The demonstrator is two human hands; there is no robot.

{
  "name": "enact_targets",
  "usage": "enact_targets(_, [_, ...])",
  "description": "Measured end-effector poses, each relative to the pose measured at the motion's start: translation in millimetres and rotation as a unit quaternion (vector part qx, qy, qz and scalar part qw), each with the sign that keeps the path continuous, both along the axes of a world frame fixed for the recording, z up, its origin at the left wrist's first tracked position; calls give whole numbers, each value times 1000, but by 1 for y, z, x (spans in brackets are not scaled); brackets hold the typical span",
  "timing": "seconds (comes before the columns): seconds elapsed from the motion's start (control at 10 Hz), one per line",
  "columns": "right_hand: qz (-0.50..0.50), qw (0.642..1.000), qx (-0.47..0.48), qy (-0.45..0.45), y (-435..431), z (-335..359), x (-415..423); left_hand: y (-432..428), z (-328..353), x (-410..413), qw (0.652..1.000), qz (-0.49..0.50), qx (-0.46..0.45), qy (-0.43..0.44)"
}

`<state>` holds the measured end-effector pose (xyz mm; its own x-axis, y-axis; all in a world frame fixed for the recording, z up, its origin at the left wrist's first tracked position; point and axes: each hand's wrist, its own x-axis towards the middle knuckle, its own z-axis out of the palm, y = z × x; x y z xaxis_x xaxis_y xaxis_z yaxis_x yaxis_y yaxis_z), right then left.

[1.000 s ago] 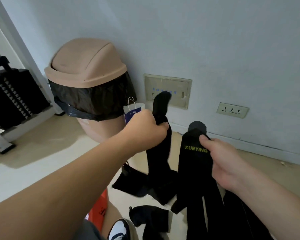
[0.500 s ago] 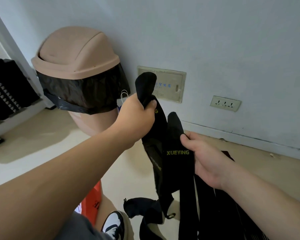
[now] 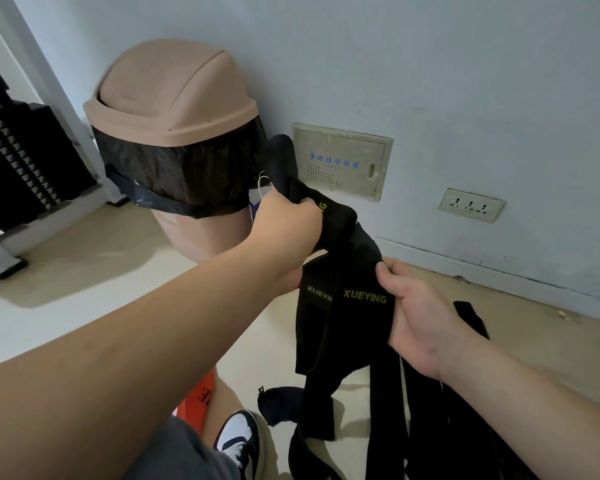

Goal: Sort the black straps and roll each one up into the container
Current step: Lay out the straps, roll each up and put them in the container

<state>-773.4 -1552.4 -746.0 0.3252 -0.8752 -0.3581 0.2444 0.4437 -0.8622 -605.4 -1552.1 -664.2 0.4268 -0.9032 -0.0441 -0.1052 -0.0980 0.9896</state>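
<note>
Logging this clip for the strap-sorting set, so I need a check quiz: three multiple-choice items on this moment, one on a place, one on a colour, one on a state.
1. Where does the tan swing-lid bin stand? A. left of the beige wall panel B. right of the wall socket C. on a shelf
2. The XUEYING lettering on the black straps is: A. red B. yellow C. blue
3. The left hand is: A. flat on the floor B. on the bin lid C. gripping a strap
Answers: 1 A, the bin shows left of the panel; 2 B, the letters read yellow on black; 3 C, it is curled round a strap's upper part.
</note>
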Motion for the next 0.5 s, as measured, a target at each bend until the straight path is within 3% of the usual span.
enact_targets(0.1, [9, 1000, -5, 26, 0, -3, 5, -7, -6, 5, 1000, 13, 19, -2])
enact_targets(0.3, [33, 983, -44, 174, 7, -6, 13, -20, -28, 39, 986, 16, 13, -168])
enact_targets(0.5, [16, 974, -67, 216, 10, -6, 21, -30, -44, 51, 953, 36, 16, -299])
